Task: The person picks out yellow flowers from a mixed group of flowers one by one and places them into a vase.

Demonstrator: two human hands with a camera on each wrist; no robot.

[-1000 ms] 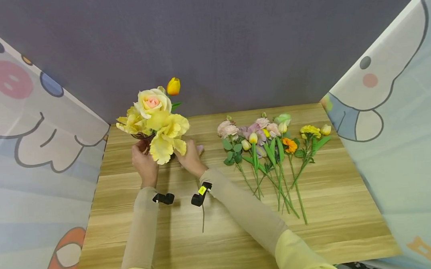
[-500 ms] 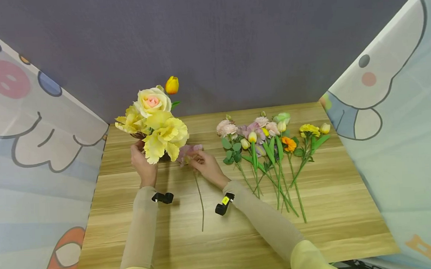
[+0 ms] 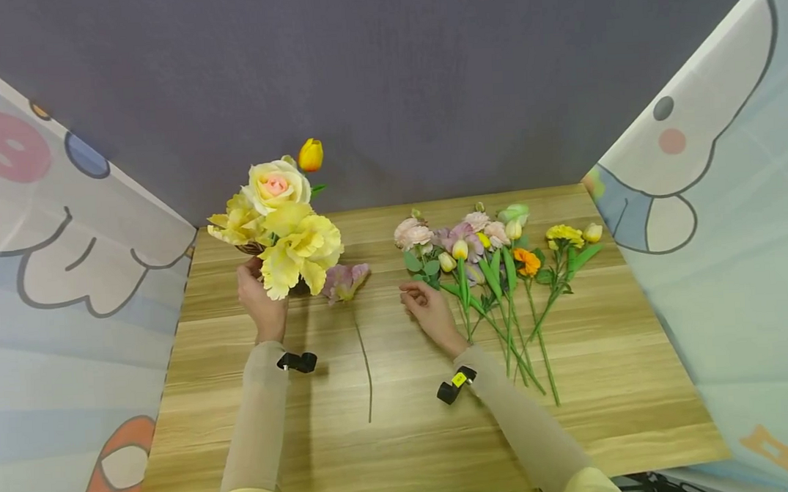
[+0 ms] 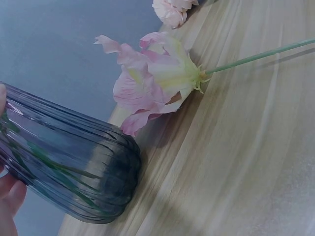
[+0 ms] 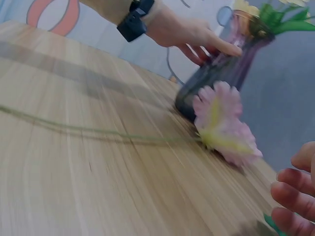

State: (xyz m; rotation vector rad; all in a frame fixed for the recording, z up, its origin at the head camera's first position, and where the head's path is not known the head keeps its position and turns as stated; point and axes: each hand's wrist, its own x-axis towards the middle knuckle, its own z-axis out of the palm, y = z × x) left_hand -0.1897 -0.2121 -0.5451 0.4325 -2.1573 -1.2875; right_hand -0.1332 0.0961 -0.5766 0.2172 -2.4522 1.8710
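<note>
My left hand (image 3: 263, 307) grips a ribbed, see-through purplish-grey vase (image 4: 74, 152), thumb and fingers curled round its upper part. Green stems show through the glass. Above it rise a cream rose (image 3: 275, 186) with a pink heart, large ruffled yellow blooms (image 3: 302, 250) and a yellow-orange tulip (image 3: 311, 155); in the head view they hide the vase. Right of the vase's base, a pink-and-cream ruffled flower (image 3: 345, 282) lies on the table, its long stem pointing toward me. My right hand (image 3: 433, 314) holds nothing, fingers loosely bent, just left of the loose flowers.
Several loose artificial flowers spread over the wooden table (image 3: 403, 451) at right: pale pink blooms (image 3: 413, 233), white-yellow tulips (image 3: 459, 250), an orange flower (image 3: 527, 261) and a yellow one (image 3: 564, 235). Their stems cross. A grey wall (image 3: 387, 92) stands behind the table.
My right hand has moved right, from beside the vase, past the pink-and-cream flower, to near the loose flowers. That flower is now uncovered. My left hand stays on the vase.
</note>
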